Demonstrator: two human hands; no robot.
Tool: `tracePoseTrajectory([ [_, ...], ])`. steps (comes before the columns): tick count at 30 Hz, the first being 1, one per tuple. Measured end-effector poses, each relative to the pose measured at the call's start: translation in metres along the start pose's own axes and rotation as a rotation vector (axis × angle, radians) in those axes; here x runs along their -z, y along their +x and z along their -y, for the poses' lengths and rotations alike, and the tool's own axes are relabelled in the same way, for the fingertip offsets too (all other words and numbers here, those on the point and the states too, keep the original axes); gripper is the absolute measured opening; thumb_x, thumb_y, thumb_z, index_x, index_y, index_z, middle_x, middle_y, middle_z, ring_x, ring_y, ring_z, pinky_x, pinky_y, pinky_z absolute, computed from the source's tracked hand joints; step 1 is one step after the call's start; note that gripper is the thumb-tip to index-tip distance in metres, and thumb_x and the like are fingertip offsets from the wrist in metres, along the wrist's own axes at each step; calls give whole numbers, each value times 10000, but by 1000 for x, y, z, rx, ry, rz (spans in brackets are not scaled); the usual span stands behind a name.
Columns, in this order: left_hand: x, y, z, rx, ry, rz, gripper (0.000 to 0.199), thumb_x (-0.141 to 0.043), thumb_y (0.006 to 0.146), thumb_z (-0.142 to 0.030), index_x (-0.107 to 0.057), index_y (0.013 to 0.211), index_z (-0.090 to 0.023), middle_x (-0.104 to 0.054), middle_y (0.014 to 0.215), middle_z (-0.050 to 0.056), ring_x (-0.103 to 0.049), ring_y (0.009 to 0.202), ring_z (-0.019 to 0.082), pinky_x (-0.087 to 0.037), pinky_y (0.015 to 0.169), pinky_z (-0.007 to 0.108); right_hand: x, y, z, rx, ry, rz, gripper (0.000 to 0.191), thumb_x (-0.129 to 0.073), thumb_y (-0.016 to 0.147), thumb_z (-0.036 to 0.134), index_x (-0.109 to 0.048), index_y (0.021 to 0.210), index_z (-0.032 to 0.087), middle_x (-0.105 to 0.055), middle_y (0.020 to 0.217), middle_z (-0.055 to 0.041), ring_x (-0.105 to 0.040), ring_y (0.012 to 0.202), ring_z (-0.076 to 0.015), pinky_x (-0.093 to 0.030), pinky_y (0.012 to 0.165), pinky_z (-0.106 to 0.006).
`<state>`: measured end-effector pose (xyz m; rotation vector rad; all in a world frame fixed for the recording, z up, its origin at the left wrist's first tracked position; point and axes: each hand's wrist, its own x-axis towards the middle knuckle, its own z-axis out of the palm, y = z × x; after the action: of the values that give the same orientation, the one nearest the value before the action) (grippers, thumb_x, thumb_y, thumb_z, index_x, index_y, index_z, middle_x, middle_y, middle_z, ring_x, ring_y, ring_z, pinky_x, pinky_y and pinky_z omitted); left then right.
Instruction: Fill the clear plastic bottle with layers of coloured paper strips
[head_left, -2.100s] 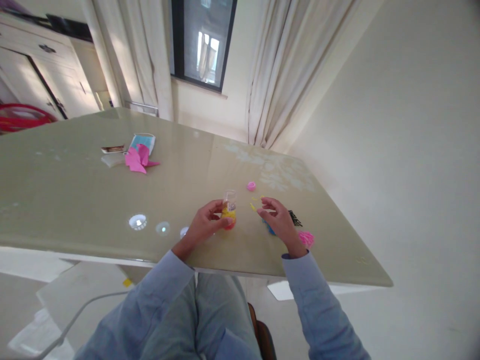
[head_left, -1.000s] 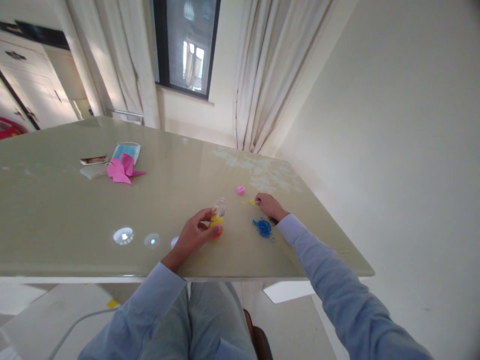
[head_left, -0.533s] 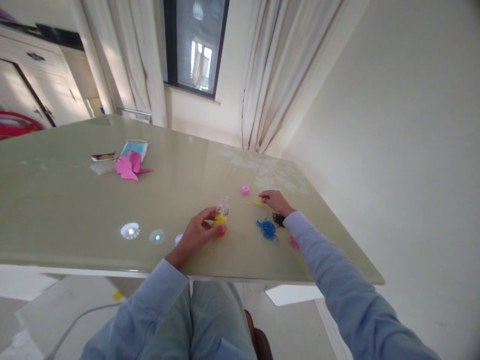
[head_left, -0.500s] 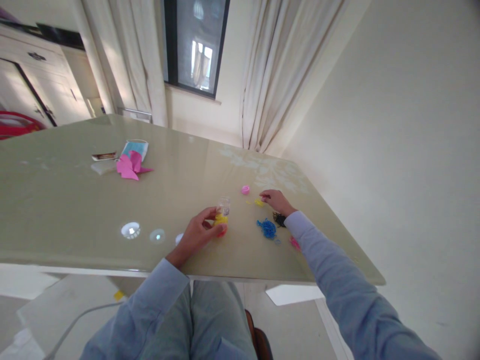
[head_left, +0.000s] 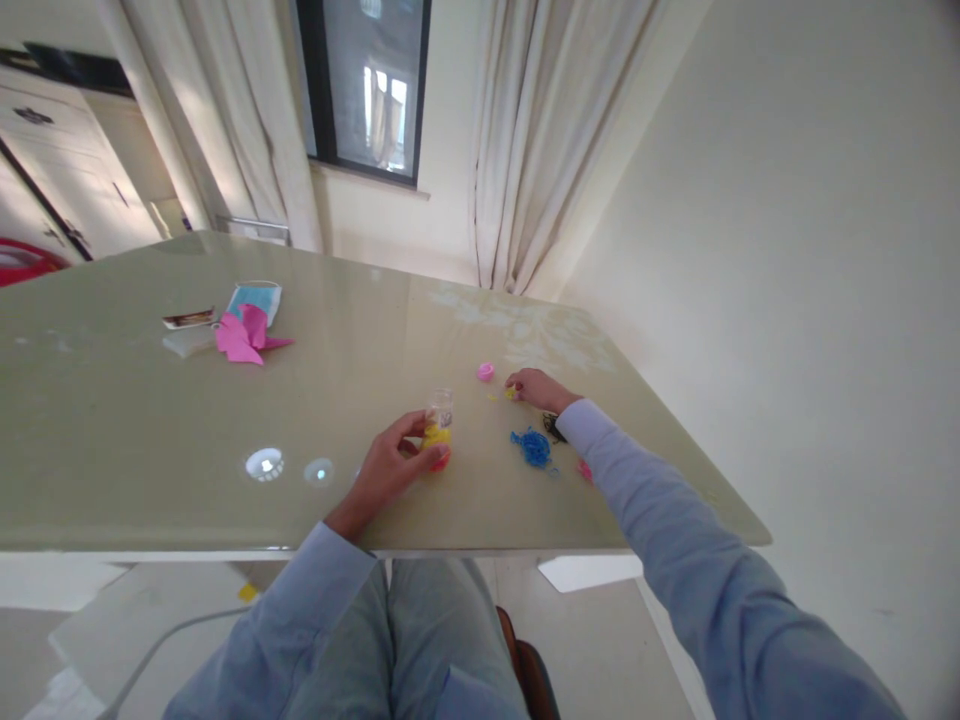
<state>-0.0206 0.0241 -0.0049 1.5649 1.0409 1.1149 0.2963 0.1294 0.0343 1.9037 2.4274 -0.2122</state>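
Note:
My left hand is closed around a small clear bottle, which stands upright on the table. Yellow pieces fill its middle, with red ones at the bottom. Over to the right, my right hand has its fingertips pinched on small yellow bands; a few stray yellow bits lie just left of them. A round pink cap sits beyond these. Nearer me is a heap of blue bands. A black heap and a pink heap are partly hidden by my right forearm.
On the far left of the glossy table lie a pink folded paper shape, a blue face mask and a narrow printed packet. The table's front edge runs above my lap. A wall rises on the right.
My right hand has moved slightly left and its fingertips now cover more of the yellow bands. The left hand still holds the bottle. The whole view has shifted a little.

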Motion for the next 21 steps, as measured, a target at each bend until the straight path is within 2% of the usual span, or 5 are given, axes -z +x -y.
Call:
tracePoseTrajectory([
  [3,0,0,0,1,7,-2,633,-757,712,-507,-657,1201,-118,-742,1125,140,-707,967,252,-571,713,316,3,1,4,5,-47,8,246,-648,799,65,-784,980,161,-758,976,-116,-670,935,-219,-461,826,-277],
  [7,0,1,0,-11,7,-2,623,-761,717,-495,-654,1212,-132,-743,1129,128,-708,966,246,-574,704,308,6,-3,10,15,-89,0,256,-574,819,59,-788,924,151,-764,969,-133,-669,918,-216,-446,801,-273],
  [13,0,0,3,-48,26,-24,575,-757,727,-464,-666,1197,-146,-748,1110,114,-708,949,231,-571,703,294,7,-4,12,38,-53,-22,184,-601,754,79,-771,779,145,-753,830,-104,-634,778,-184,-416,721,-256],
  [17,-1,0,2,-72,41,-44,543,-766,717,-450,-685,1171,-164,-753,1091,95,-704,938,223,-561,695,283,11,-9,10,54,41,-91,148,-595,712,84,-732,682,132,-719,732,-76,-594,699,-161,-394,690,-252],
  [21,-1,0,0,-94,60,-61,494,-763,702,-421,-714,1125,-170,-756,1095,86,-704,921,215,-552,700,276,18,-18,13,65,188,-210,184,-544,748,154,-721,703,135,-699,710,-58,-591,686,-155,-402,675,-245],
])
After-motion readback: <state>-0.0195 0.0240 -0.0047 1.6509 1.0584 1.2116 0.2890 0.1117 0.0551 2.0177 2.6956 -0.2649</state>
